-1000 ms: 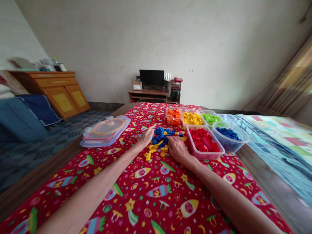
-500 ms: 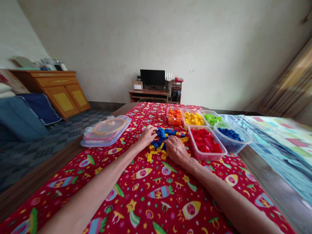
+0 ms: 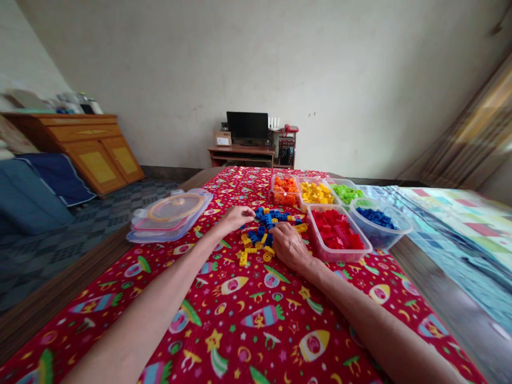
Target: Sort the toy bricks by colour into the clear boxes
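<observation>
Mixed blue and yellow toy building bricks (image 3: 262, 234) lie in a loose heap on the red patterned cloth. At the heap's left edge is my left hand (image 3: 237, 217), its thumb and fingers curled together in a pinch; whatever they hold, if anything, is too small to name. My right hand (image 3: 291, 246) rests against the heap's right side with fingers bent down among the bricks, and its fingertips are partly hidden. Nearest to it stands a clear tub of red bricks (image 3: 338, 229).
Behind the red tub are containers of orange bricks (image 3: 285, 186), yellow bricks (image 3: 316, 193) and green bricks (image 3: 347, 193). A round tub of blue bricks (image 3: 376, 217) stands at the right. Stacked plastic lids (image 3: 172, 213) lie on the left. The cloth (image 3: 240, 320) covers the table.
My left hand has drawn slightly left, off the blue bricks, and its fingers have come together. My right hand stays at the heap almost unmoved. The view has shifted slightly.
</observation>
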A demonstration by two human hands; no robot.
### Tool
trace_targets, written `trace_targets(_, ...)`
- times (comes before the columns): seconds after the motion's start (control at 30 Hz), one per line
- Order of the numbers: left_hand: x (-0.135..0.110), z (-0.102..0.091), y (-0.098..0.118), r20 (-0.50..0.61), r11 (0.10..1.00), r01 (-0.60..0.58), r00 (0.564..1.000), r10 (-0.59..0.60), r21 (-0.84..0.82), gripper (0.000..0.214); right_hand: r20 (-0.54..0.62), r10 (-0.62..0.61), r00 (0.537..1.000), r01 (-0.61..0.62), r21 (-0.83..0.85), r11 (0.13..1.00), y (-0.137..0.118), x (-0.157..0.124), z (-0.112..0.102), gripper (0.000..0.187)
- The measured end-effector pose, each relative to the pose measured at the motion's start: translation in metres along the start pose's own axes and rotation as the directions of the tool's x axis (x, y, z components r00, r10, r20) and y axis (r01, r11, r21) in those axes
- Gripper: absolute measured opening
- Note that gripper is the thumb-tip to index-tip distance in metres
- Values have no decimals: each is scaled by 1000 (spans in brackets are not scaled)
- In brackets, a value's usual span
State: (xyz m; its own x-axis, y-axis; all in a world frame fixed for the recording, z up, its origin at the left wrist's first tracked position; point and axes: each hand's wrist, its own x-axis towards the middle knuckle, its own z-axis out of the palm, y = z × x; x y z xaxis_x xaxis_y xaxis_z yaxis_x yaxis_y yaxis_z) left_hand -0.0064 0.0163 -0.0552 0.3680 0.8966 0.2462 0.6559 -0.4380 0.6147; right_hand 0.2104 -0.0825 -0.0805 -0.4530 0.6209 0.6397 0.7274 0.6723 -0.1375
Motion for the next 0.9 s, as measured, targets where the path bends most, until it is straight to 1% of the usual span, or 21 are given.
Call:
trace_targets(0.1,-7,-16,3,67,998,2,998,3,-69,37,13,-7,1000,6,9,1000,0,0,-1,27)
trace_targets(0.2,-13,-26,8,180,995,-17,983,35,-100,40,10,-14,1000,14,2,1000,1,0,-1,26)
trace_targets(0.23,-14,-26,9,219,997,-27,975,44,-77,39,5,-14,1000,14,-2,1000,1,0,-1,26)
trace_targets(0.3,-16,-24,11,269,999,-42,963,34,27,35,5,-15,1000,15,-7,1000,1,0,-1,26)
trace_targets(0.4,-15,-16,11,280,984,-42,960,-8,172,26,16,-14,1000,15,-16,1000,0,0,-2,25)
trace_targets(0.5,-14,-12,13,273,976,-41,962,-20,213,20,11,-13,1000,14,-19,1000,-1,1,-3,25)
trace_targets(0.67,-19,-15,21,281,971,-69,960,1,230,17,1,-14,1000,14,7,1000,-1,0,-2,28)
trace_targets(0.8,-22,-19,25,282,972,-84,959,20,217,18,4,-8,1000,8,14,1000,0,0,-2,30)
trace_targets(0.9,-22,-22,26,261,976,-92,964,38,195,21,6,9,1000,-9,15,1000,1,-1,-2,30)
